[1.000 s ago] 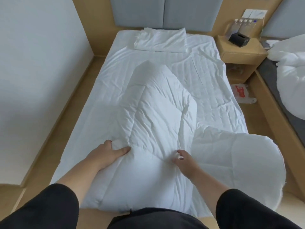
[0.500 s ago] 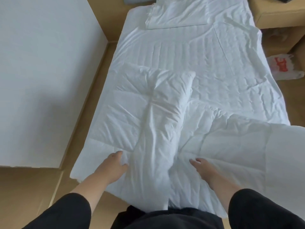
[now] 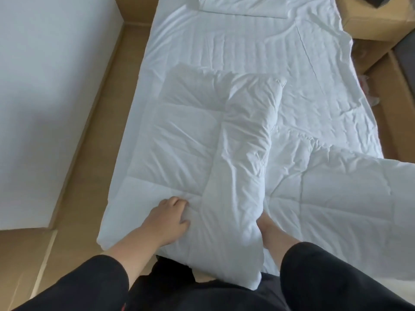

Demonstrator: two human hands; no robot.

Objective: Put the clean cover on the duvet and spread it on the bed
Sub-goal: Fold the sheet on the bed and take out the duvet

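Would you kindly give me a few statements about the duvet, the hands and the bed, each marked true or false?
1. The left hand grips the duvet near its close edge. True.
2. The duvet lies flat and fully spread. False: a thick fold runs down its middle.
3. The right hand is partly hidden by that fold. True.
4. A folded white cloth lies at the far end of the bed. True.
5. The duvet is blue. False: it is white.

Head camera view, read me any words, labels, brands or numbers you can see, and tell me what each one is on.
No readable text in this view.
The bag on the floor right of the bed shows a bit of red print, cut off and too blurred to read.
The duvet shows no label.
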